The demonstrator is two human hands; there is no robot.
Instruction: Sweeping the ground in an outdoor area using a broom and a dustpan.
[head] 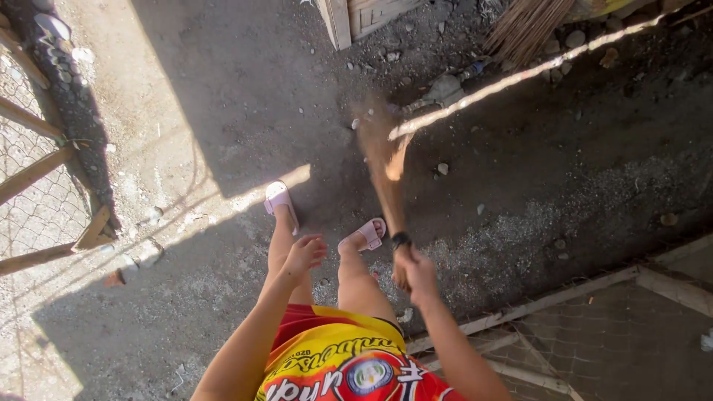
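Note:
My right hand (416, 273) grips the handle end of a stick broom (382, 167), whose blurred bristles fan out over the dirt ground ahead of my feet. My left hand (304, 254) hangs loose beside my left leg, fingers slightly apart, holding nothing. I wear pink slide sandals (281, 200) and a red and yellow shirt (349, 364).
A wood-and-wire-mesh fence (37, 171) runs along the left. Another mesh frame (594, 327) lies at the lower right. A second bundle of broom straw (523, 26) and a wooden crate (356, 15) sit at the top. Small stones (443, 168) dot the dirt.

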